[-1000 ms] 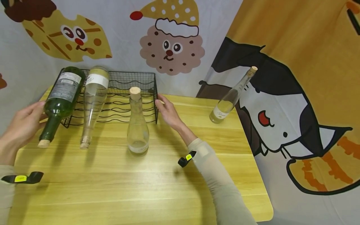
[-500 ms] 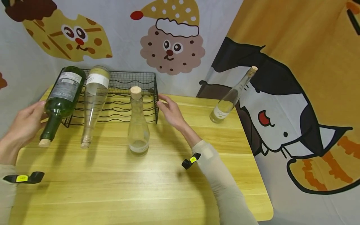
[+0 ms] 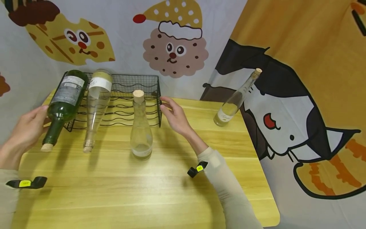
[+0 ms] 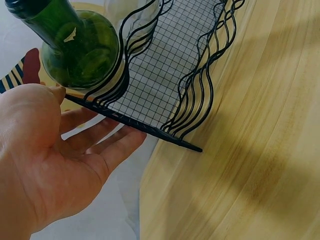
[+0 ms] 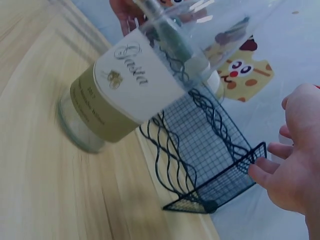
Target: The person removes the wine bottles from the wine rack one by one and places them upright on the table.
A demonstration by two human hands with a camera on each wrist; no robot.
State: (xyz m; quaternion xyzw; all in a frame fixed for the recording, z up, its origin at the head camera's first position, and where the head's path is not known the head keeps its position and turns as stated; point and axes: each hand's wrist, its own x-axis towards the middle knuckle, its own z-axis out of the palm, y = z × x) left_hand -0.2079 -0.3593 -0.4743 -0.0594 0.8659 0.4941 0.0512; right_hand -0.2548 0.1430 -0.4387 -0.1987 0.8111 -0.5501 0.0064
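We see the left hand (image 3: 27, 128), fingers loosely spread, against the left end of the black wire rack (image 3: 125, 85) on the wooden table (image 3: 114, 197). The right hand (image 3: 175, 117), fingers apart, is at the rack's right end (we cannot tell whether it touches). A green bottle (image 3: 67, 95) and a clear bottle (image 3: 98, 95) lie in the rack; a corked flask (image 3: 141, 133) stands before it.

Left hand (image 3: 28, 128) at far left of my head view, palm inward, thumb above the extended fingers. I see right hand (image 3: 175, 117) out forward, fingers loosely bent, sleeved forearm (image 3: 228, 187) slanting up from lower right.
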